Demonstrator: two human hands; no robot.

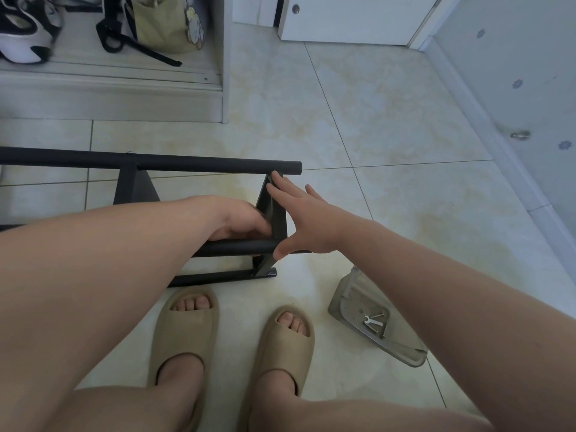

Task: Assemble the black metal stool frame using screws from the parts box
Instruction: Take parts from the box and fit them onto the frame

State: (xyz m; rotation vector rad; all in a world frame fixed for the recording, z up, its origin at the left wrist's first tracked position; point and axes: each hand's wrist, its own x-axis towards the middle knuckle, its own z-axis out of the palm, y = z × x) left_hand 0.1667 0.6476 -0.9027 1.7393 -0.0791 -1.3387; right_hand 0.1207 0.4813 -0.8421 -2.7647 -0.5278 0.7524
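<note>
A black metal stool frame (218, 166) lies on its side on the tiled floor (389, 198), just beyond two feet in beige sandals (187, 332). The right hand (307, 222) is spread wide, its straight fingers pressed against the outside of the frame's right end panel and its thumb at the end of the near tube. The left hand (240, 221) reaches inside the frame with its fingers curled against that same panel; whether it pinches anything cannot be told. A clear parts box (346, 304) lies on the floor near right, with a small wrench (372, 321) in it.
</note>
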